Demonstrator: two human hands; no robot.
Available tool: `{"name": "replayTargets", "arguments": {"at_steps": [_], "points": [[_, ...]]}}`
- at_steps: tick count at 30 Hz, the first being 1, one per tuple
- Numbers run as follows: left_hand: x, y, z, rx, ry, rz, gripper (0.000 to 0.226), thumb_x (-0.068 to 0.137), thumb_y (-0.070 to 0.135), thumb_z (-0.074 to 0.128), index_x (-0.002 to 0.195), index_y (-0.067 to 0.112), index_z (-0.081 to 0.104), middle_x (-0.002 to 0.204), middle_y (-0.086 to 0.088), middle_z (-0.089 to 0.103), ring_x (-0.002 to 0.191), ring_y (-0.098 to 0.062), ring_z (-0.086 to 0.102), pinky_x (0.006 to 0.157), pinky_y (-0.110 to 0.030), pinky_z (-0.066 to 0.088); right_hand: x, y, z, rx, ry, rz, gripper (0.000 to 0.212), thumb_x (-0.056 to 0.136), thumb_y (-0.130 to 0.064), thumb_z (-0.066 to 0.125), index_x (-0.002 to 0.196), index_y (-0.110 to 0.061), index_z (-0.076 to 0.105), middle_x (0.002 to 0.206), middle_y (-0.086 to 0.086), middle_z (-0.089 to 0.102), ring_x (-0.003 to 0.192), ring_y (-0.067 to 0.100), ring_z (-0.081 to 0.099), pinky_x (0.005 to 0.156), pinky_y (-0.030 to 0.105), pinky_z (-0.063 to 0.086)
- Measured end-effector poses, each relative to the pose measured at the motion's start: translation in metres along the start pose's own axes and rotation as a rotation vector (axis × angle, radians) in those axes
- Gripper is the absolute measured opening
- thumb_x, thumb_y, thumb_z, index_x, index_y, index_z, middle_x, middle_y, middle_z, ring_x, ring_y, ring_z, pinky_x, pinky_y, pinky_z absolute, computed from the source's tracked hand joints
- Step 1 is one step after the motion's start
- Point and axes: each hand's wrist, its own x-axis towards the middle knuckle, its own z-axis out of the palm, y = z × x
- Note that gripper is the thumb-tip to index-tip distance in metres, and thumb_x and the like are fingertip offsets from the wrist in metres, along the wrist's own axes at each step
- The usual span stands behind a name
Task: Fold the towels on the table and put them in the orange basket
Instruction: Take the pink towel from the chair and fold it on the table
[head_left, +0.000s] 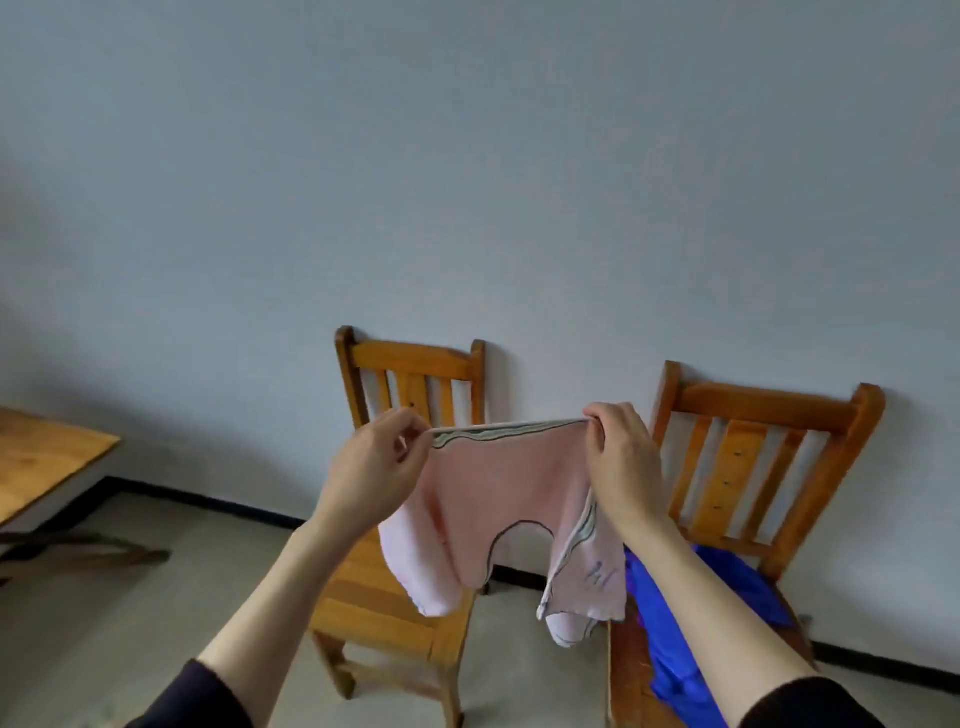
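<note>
**Pink towel held up in the air, folding barely begun**

Head view: the left hand (382, 467) and right hand (621, 462) are raised side by side and apart, each pinching a top corner of a pink towel (498, 499), so its striped upper hem is stretched taut between them. The rest of the cloth hangs loose below, at about 6 o'clock from the hands, with two drooping lobes and a curved gap between them. It hangs in front of two wooden chairs: one (410, 384) at 12 o'clock behind the left hand, the other (769, 431) at 3 o'clock. A blue cloth (670, 639) lies on the right chair's seat; whether it is another towel I cannot tell. A bench corner (47, 457) shows at 9 o'clock.

Judged from this, the towel is spread, not yet folded. The orange basket is out of view, so nothing can be counted as put away.
</note>
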Motion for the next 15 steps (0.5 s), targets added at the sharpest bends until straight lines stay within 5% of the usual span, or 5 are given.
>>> {"name": "replayTargets", "arguments": {"at_steps": [5,8,11,15], "points": [[-0.024,-0.051,-0.095,0.121,0.223,-0.188,0.007,0.089,0.025,0.059,0.082,0.024,0.061,0.076,0.012,0.060,0.070,-0.009,0.054,0.068,-0.031,0.045,0.023,-0.082,0.058,0.174,-0.047,0.010,0.016,0.092,-0.001,0.050,0.100,0.002,0.063,0.101,0.017,0.057,0.092,0.030,0.055,0.071,0.024,0.039],[-0.042,-0.082,-0.145,0.205,0.348,-0.257,0.006,0.088,0.020,0.062,0.082,0.021,0.063,0.076,0.007,0.060,0.069,-0.013,0.054,0.067,-0.031,0.044,0.039,-0.129,0.091,0.259,-0.117,-0.092,0.015,0.092,-0.004,0.052,0.098,0.001,0.065,0.100,0.017,0.058,0.090,0.030,0.056,0.071,0.031,0.046],[-0.061,-0.110,-0.185,0.303,0.436,-0.336,0.004,0.087,0.020,0.063,0.084,0.020,0.066,0.079,0.010,0.060,0.067,-0.003,0.051,0.062,-0.020,0.038,0.049,-0.176,0.125,0.330,-0.203,-0.193,0.014,0.092,-0.008,0.053,0.096,-0.001,0.064,0.096,0.016,0.059,0.085,0.032,0.057,0.071,0.040,0.049],[-0.090,-0.142,-0.226,0.396,0.524,-0.466,0.005,0.088,0.022,0.063,0.084,0.023,0.066,0.075,0.017,0.053,0.065,0.001,0.049,0.059,-0.014,0.034,0.051,-0.236,0.173,0.447,-0.318,-0.268,0.015,0.093,-0.009,0.052,0.099,0.000,0.062,0.097,0.016,0.063,0.085,0.033,0.059,0.068,0.029,0.040]]}}
